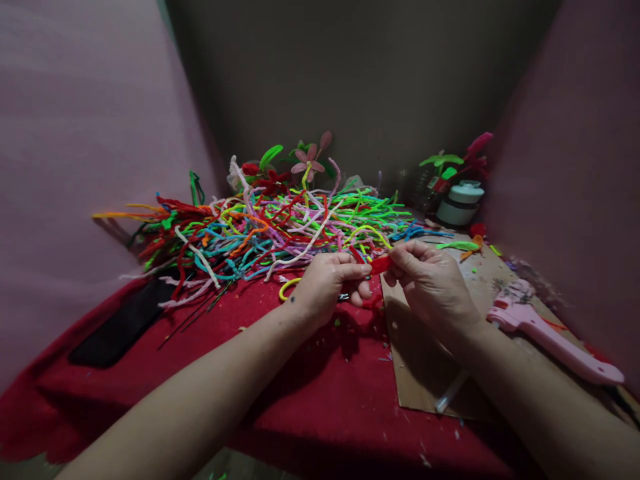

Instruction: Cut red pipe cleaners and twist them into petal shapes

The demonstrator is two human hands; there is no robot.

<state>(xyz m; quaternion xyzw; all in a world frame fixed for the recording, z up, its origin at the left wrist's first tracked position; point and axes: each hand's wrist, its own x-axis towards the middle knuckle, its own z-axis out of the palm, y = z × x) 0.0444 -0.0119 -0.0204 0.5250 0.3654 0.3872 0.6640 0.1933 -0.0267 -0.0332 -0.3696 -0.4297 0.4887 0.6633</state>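
A short length of red pipe cleaner (381, 265) is stretched between my two hands above the table. My left hand (337, 277) pinches its left end between thumb and forefinger, while the lower fingers curl beneath. On the other end, my right hand (425, 277) closes with thumb and fingertips. Just behind my hands lies a big heap of multicoloured pipe cleaners (300, 227). Yellow-handled scissors (287, 290) rest on the cloth near my left hand, partly hidden by it.
Red cloth (320, 393) covers the table. At right, a pink hot glue gun (555, 337) and a glue stick (451, 392) lie by a cardboard sheet (415, 380). A black phone-like slab (123, 323) lies left. Behind stand pipe-cleaner flowers (309, 162) and a lidded jar (460, 203).
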